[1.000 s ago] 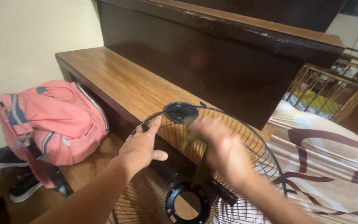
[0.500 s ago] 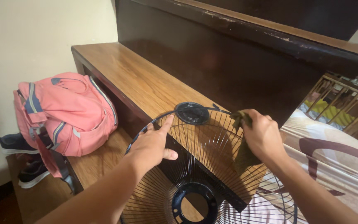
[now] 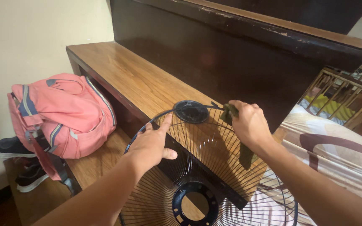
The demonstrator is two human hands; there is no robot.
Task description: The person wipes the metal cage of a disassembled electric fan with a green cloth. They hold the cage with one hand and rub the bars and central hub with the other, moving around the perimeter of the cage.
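Note:
A black wire fan guard point(image 3: 197, 150) stands tilted against the wooden stair step point(image 3: 135, 79), its round centre cap point(image 3: 191, 111) at the top. My left hand point(image 3: 149, 144) rests on the guard's upper left rim, fingers spread over the wires. My right hand point(image 3: 250, 125) grips an olive-green cloth point(image 3: 244, 154) and presses it against the wires just right of the cap. A second guard with a black ring hub point(image 3: 195, 204) lies underneath.
A pink backpack point(image 3: 61, 115) sits on the lower step at left, with dark shoes point(image 3: 15, 161) beside it. A dark stair riser point(image 3: 214, 54) rises behind. At right lie patterned bedding point(image 3: 336, 155) and a wooden slatted frame point(image 3: 340, 96).
My right hand with the cloth has moved up and left along the wires, from the guard's right side toward the centre cap. The left hand has stayed on the rim.

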